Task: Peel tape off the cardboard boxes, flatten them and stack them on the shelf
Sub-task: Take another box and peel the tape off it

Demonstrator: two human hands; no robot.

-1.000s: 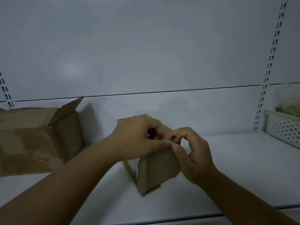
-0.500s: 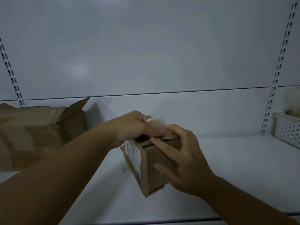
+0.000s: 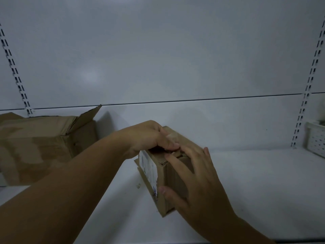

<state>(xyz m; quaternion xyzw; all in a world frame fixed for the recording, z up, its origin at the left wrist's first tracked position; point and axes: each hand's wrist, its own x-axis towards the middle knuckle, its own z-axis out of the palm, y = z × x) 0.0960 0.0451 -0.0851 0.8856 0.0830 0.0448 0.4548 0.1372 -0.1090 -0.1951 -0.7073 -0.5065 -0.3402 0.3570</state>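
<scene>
The left hand (image 3: 149,136) covers the small box (image 3: 173,180) top; edges crop the large box (image 3: 40,147) and basket (image 3: 316,143).

The small brown cardboard box (image 3: 162,180) in my grip bears a white label (image 3: 148,168) with blue scribbles. Left of it, a larger brown cardboard box (image 3: 40,147) shows darker blotches. Far right, a white hole-dotted plastic basket (image 3: 316,141).

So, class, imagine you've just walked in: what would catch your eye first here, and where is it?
First, two hands on the small brown cardboard box at the centre of the white metal shelf: the left hand grips its top, the right hand lies spread against its near side. Next, the larger brown cardboard box, one flap raised, at far left.
</scene>
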